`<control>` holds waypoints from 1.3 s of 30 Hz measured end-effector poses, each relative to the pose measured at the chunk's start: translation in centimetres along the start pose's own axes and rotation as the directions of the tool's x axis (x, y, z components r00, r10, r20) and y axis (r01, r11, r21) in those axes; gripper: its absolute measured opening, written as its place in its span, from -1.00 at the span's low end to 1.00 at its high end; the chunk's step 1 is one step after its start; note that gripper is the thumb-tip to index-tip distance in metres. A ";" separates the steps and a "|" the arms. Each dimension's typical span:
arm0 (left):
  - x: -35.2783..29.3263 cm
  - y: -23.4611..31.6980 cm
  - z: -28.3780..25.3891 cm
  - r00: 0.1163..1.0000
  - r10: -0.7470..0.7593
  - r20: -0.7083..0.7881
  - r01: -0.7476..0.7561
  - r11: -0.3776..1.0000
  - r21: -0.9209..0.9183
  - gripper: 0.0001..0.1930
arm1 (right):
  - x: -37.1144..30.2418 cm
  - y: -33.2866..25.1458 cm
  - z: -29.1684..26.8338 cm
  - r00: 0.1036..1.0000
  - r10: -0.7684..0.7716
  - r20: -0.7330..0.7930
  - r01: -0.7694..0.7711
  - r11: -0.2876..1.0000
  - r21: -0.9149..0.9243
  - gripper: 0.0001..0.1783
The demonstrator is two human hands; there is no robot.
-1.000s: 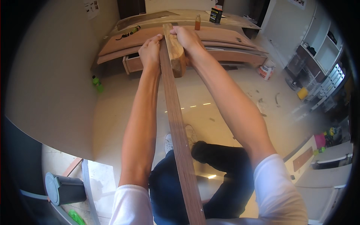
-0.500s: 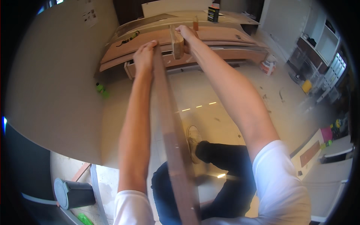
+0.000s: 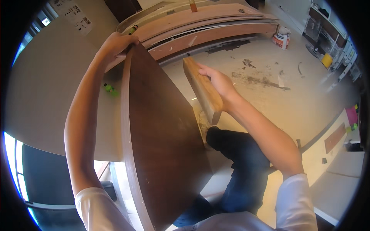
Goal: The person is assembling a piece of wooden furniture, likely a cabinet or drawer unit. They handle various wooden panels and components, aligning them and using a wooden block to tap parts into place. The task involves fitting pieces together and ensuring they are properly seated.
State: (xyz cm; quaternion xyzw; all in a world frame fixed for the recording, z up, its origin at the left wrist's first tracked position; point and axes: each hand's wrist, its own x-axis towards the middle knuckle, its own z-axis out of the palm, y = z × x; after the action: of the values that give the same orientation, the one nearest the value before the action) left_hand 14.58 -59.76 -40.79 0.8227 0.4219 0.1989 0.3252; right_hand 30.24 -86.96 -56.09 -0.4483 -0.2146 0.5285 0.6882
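We grip the brown panel (image 3: 162,134) at its far corner with our left hand (image 3: 115,46); our right hand (image 3: 220,85) clasps a wooden block (image 3: 203,91).

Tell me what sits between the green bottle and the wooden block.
In the head view, the brown panel in the left hand comes between them, with a strip of floor showing between it and the block.

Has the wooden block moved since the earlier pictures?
Yes: the wooden block has moved down in view, away from the pinkish boards it overlapped before.
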 end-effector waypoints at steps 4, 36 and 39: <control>1.4 0.1 0.8 1.000 0.005 -0.025 -0.007 0.998 -0.067 -0.71 | -0.1 -0.1 -1.2 0.999 0.001 0.052 -0.001 1.000 0.003 -0.35; -1.8 2.8 0.3 0.993 0.052 -0.108 -0.007 0.925 0.380 -0.50 | -0.7 1.6 -0.4 0.991 -0.014 0.133 -0.003 0.992 0.127 -0.37; 0.8 -1.7 0.1 0.962 0.127 -0.241 -0.124 0.992 0.027 -0.49 | -0.4 0.9 0.5 0.986 -0.085 0.146 0.054 0.978 0.204 -0.35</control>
State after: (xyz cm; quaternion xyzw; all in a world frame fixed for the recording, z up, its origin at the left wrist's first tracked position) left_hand 14.13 -58.44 -42.02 0.8193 0.4066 0.3153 0.2531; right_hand 29.22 -87.14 -56.50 -0.3274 -0.2285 0.5559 0.7291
